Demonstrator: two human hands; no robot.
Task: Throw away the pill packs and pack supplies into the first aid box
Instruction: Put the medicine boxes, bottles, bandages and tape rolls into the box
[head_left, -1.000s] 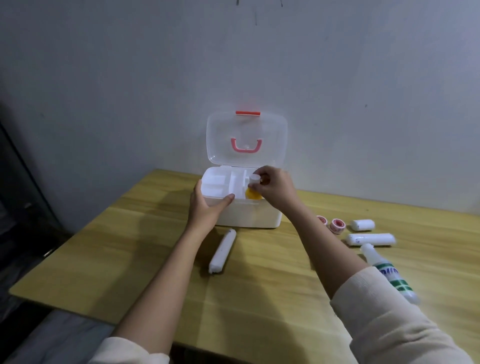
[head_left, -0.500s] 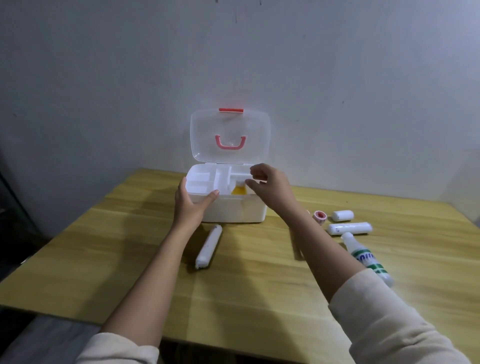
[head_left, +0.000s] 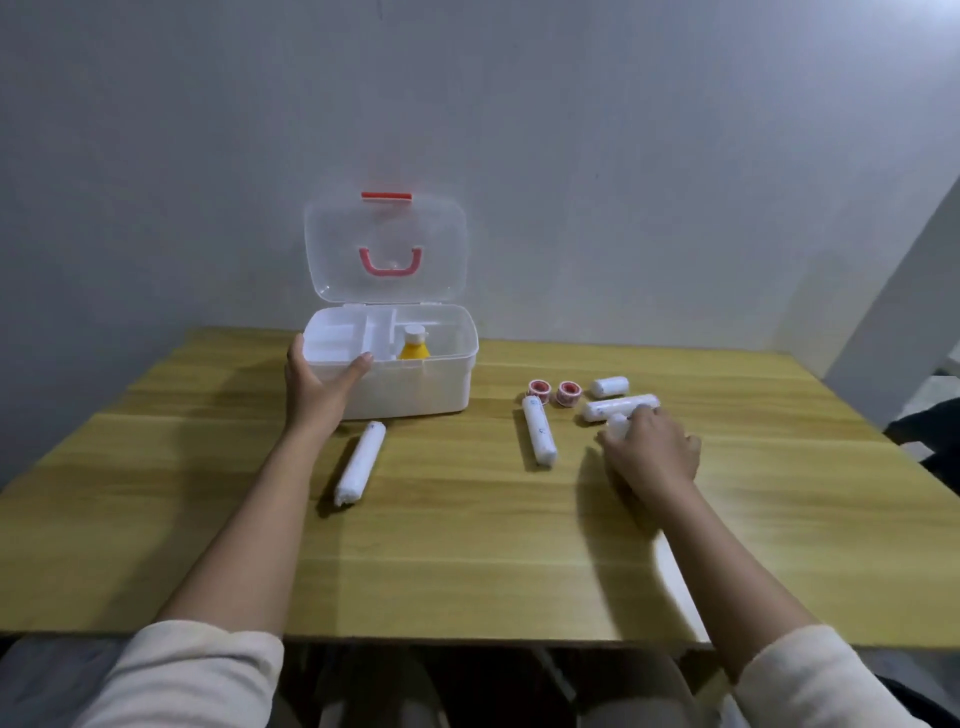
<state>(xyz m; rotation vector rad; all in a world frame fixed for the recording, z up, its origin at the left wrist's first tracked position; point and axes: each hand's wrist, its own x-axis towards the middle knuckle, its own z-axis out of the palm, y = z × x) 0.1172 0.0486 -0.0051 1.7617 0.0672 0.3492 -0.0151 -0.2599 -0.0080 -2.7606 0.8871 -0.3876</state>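
The white first aid box (head_left: 467, 340) stands open at the table's back, its clear lid (head_left: 384, 244) upright. Inside its right compartment stands a yellow bottle (head_left: 414, 347) with a white cap. My left hand (head_left: 317, 387) grips the box's front-left rim, thumb over the edge. My right hand (head_left: 652, 452) is curled over a white bottle (head_left: 617, 423) on the table to the right; only the bottle's top shows. A long gauze roll (head_left: 360, 463) lies in front of the box. No pill packs are in view.
Right of the box lie another long gauze roll (head_left: 539, 439), two red-and-white tape rolls (head_left: 540, 389), a short white roll (head_left: 610, 386) and a longer one (head_left: 618, 407). The wall stands close behind the wooden table (head_left: 467, 545).
My right hand let go of the yellow bottle in the box and moved right and down onto the white bottle. My left hand stayed on the box rim.
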